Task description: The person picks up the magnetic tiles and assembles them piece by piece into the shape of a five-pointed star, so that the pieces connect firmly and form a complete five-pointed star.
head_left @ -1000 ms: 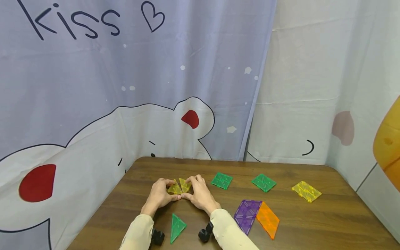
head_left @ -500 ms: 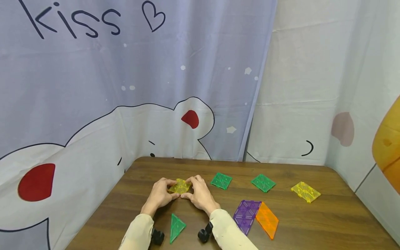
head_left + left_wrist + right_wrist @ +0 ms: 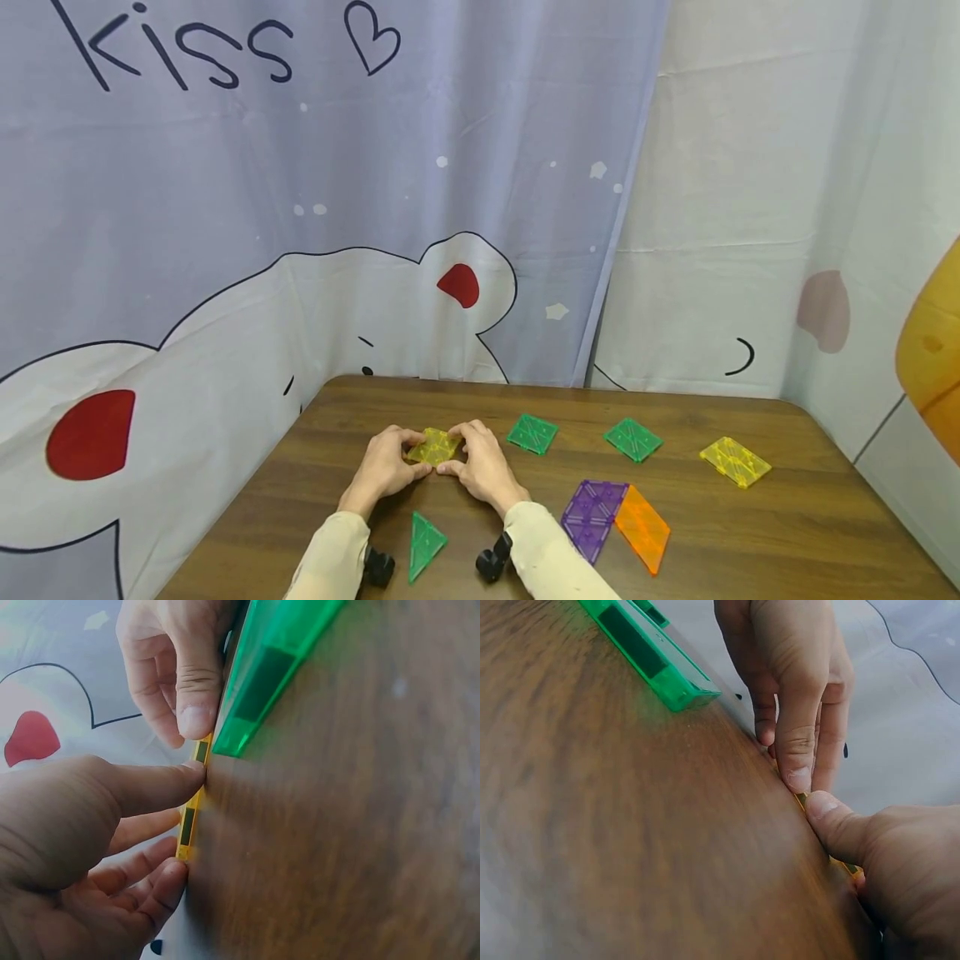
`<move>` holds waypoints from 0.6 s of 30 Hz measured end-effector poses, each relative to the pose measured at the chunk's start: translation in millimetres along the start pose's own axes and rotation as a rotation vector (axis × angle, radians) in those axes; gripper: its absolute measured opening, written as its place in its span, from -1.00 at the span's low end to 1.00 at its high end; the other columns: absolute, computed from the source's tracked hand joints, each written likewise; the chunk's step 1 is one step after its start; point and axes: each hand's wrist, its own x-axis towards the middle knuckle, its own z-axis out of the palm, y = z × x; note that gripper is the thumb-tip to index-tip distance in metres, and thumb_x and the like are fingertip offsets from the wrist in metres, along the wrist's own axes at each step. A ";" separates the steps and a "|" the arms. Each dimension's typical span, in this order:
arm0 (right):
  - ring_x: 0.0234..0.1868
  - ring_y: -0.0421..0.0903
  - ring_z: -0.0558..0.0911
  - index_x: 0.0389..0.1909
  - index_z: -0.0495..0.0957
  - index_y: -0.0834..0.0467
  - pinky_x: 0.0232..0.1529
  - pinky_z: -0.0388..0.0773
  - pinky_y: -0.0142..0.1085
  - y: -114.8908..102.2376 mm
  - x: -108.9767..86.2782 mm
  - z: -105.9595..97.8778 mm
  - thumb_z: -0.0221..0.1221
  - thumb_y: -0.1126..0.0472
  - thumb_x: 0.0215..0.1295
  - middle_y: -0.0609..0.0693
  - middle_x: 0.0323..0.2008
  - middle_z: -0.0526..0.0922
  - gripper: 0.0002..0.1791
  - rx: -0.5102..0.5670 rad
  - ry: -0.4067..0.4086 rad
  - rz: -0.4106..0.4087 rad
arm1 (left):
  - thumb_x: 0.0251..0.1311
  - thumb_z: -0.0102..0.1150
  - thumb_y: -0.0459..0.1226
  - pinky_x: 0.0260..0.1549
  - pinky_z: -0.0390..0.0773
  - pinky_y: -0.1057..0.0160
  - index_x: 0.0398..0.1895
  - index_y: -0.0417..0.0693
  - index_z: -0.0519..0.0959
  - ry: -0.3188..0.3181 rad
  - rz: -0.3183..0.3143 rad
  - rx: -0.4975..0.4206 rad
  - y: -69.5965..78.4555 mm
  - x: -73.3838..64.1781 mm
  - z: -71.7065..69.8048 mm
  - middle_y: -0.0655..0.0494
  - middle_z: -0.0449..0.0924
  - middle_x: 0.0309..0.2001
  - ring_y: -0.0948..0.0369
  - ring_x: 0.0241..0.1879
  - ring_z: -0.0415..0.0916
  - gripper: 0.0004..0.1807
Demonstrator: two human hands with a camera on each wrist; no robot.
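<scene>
Two translucent yellow triangular magnetic tiles lie flat on the table, edge to edge, between both hands. My left hand grips the left side, thumb at the near edge and index finger at the far edge. On the right side my right hand holds the tiles in a similar way. In the left wrist view the yellow edge shows between thumb and fingers. The right wrist view shows both thumbs close together along the near edge, covering much of it. A green triangular tile lies between the forearms.
Two green square tiles lie right of the hands, with a yellow square tile farther right. Nearer, joined purple tiles touch an orange tile. A printed curtain hangs behind the wooden table.
The gap between the two yellow tiles has closed, and they now meet edge to edge. Both hands stay in nearly the same place. The other tiles have not moved.
</scene>
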 end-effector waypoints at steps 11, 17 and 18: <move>-0.07 -0.11 0.57 0.30 0.40 0.10 -0.11 0.55 -0.29 -2.4 -2.4 0.6 0.41 0.02 0.18 0.08 0.11 0.47 -0.30 0.018 -0.011 0.083 | -0.11 0.59 -0.24 -0.31 0.49 0.22 -0.02 -0.15 0.69 0.047 -0.047 -0.028 -1.1 0.3 1.5 -0.03 0.57 -0.16 0.22 -0.36 0.42 -0.50; -0.08 -0.13 0.54 0.33 0.37 0.09 -0.10 0.53 -0.29 -3.0 -3.3 -1.9 0.40 0.02 0.20 0.04 0.13 0.46 -0.29 0.065 -0.010 0.096 | -0.11 0.58 -0.27 -0.33 0.51 0.22 -0.03 -0.22 0.69 0.085 -0.037 -0.017 -3.8 1.5 1.9 -0.05 0.55 -0.27 0.22 -0.38 0.46 -0.50; -0.08 -0.14 0.54 0.33 0.37 0.09 -0.10 0.53 -0.29 -3.0 -3.8 -2.5 0.40 0.02 0.20 0.04 0.13 0.46 -0.29 0.080 -0.011 0.099 | -0.10 0.58 -0.27 -0.33 0.51 0.22 -0.02 -0.23 0.68 0.084 -0.040 -0.017 -4.1 1.4 1.7 -0.06 0.54 -0.27 0.22 -0.38 0.46 -0.50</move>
